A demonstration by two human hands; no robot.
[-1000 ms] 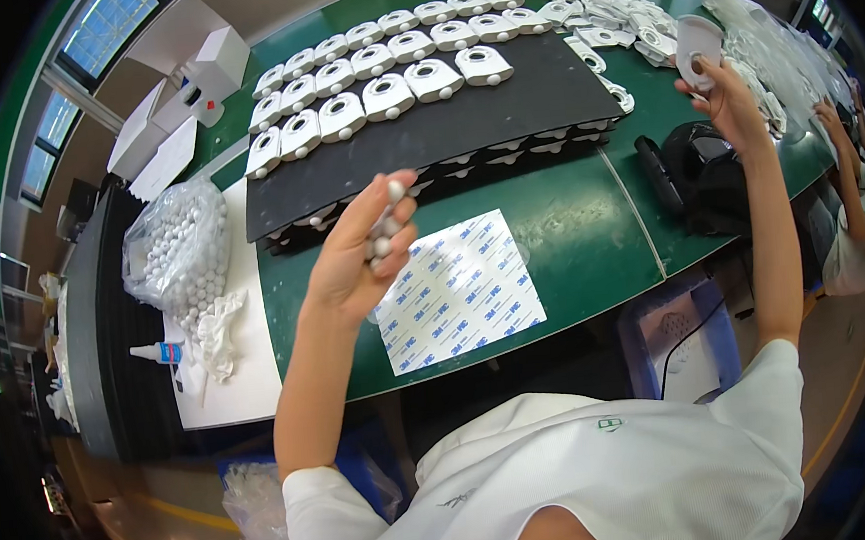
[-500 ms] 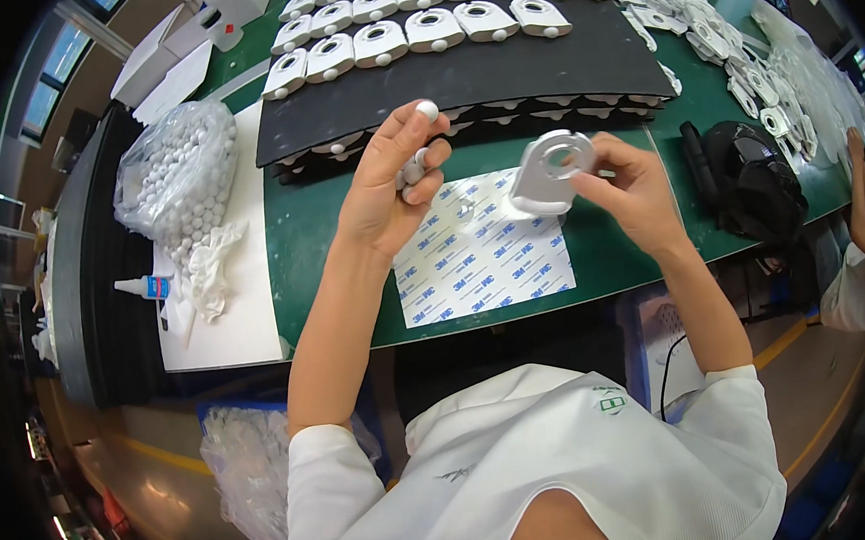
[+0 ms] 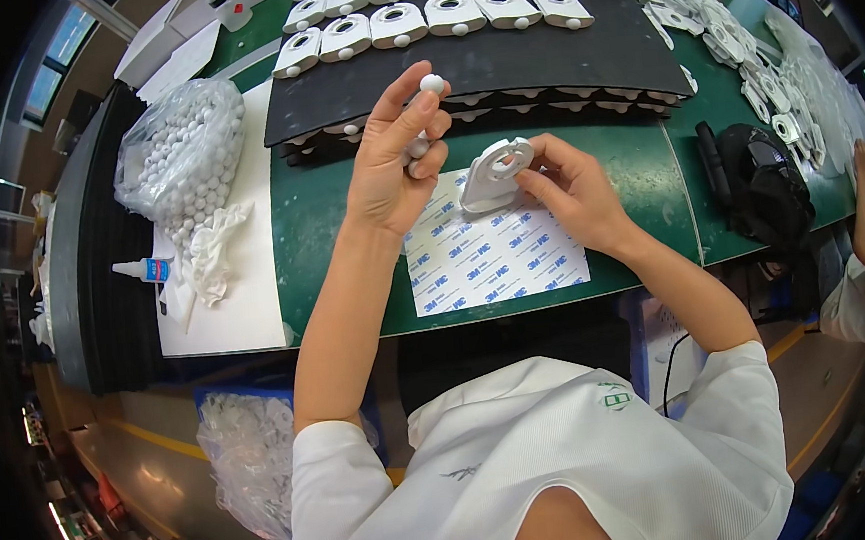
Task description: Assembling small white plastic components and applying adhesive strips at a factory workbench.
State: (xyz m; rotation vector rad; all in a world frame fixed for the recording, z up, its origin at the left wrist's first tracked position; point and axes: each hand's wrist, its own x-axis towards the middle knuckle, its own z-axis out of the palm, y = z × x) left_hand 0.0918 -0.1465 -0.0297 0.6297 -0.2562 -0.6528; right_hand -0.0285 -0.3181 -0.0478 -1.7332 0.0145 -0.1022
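My left hand (image 3: 386, 178) is raised, pinching a small white ball (image 3: 432, 83) between thumb and forefinger. More white balls (image 3: 417, 148) are tucked into its curled lower fingers. To its right, my right hand (image 3: 580, 199) grips a white plastic plate with a round hole (image 3: 477, 195) by its holed end. That plate is tilted, its wide end pointing toward my left hand. Beneath both hands lies a white sheet with blue print (image 3: 500, 270) on the green table (image 3: 355, 306).
Black boards (image 3: 479, 71) are stacked at the back, bearing rows of similar white plates (image 3: 455, 13) with balls. A bag of white balls (image 3: 179, 152) and a glue bottle (image 3: 142, 270) lie left. Loose plates (image 3: 728, 44) and a black bag (image 3: 762, 182) are at right.
My right hand has brought the plate leftward, closer to my left hand, and turned it to a steeper angle. The pinched ball has risen slightly, with the forefinger now more extended.
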